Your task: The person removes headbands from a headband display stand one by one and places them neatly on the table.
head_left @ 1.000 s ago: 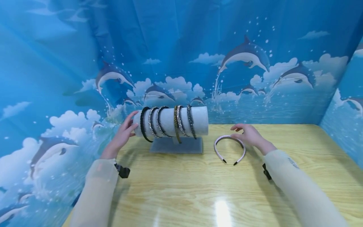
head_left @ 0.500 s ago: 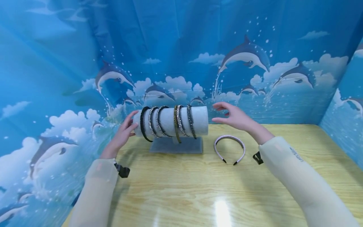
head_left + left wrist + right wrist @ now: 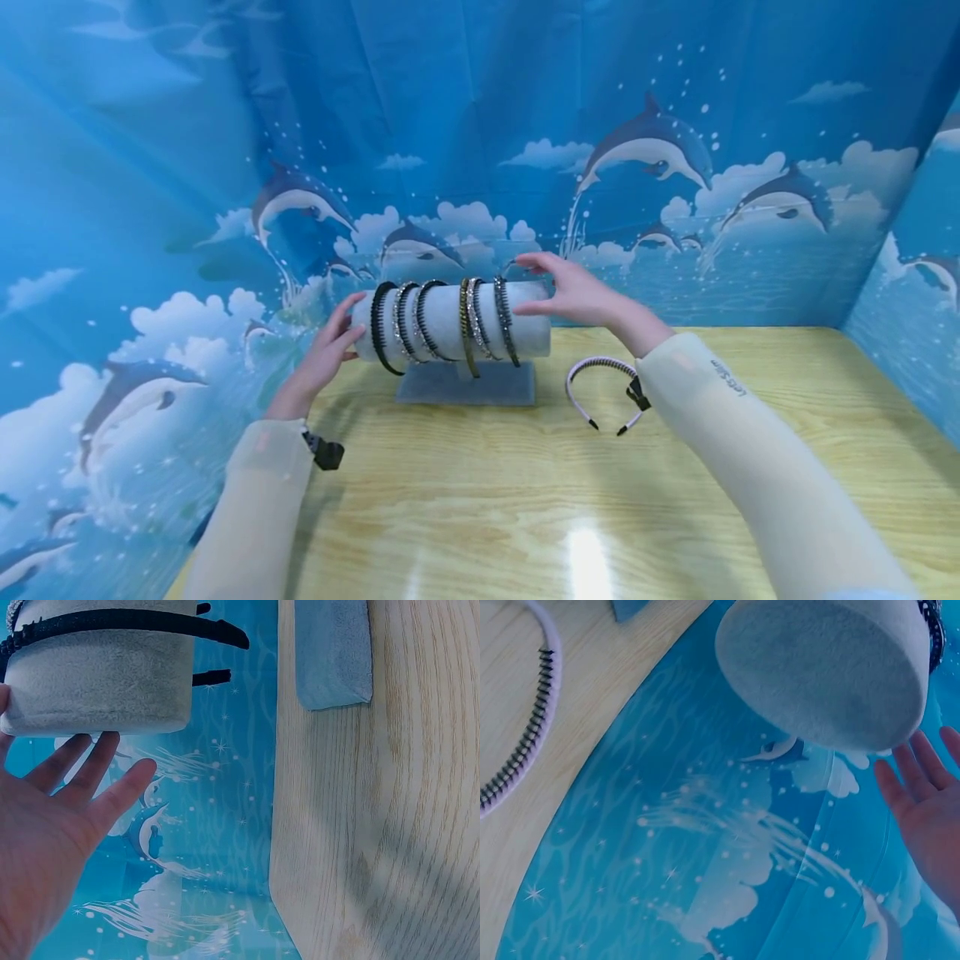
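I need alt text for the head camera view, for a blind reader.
A left hand touches one end of a gray display roll holding six headbands; an open right hand is at the other end. A lilac headband lies on the table, a dolphin backdrop behind.

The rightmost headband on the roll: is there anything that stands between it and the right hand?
Nothing visible does: the right hand is at the right end of the roll, near the rightmost headband. The pink headband lies on the table, outside this gap.
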`<state>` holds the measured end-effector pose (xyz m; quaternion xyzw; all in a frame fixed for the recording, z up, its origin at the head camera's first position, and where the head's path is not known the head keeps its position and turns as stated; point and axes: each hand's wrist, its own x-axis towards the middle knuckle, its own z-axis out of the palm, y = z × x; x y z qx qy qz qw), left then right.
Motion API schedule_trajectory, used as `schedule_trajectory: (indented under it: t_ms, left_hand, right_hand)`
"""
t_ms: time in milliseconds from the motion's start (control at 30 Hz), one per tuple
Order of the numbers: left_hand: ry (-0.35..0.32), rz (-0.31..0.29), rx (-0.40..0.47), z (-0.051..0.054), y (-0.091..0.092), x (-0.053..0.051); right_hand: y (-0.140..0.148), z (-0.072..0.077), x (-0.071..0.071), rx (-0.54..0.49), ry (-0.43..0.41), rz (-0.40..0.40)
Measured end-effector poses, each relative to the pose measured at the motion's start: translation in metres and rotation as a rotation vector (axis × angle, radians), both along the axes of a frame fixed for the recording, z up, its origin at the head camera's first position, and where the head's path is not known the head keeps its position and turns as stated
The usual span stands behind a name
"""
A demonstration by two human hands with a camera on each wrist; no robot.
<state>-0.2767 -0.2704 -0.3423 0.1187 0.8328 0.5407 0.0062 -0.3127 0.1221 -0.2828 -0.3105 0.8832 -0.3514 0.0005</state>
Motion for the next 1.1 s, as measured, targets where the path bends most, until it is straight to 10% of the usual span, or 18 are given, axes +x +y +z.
schedule_trajectory:
  t_ms: [1100]
  left_hand:
    - [0.011,0.007,0.008,0.000,0.002,0.000]
  right_hand:
    - [-0.036,-0.003,-0.019,0.388,-0.005,0.023]
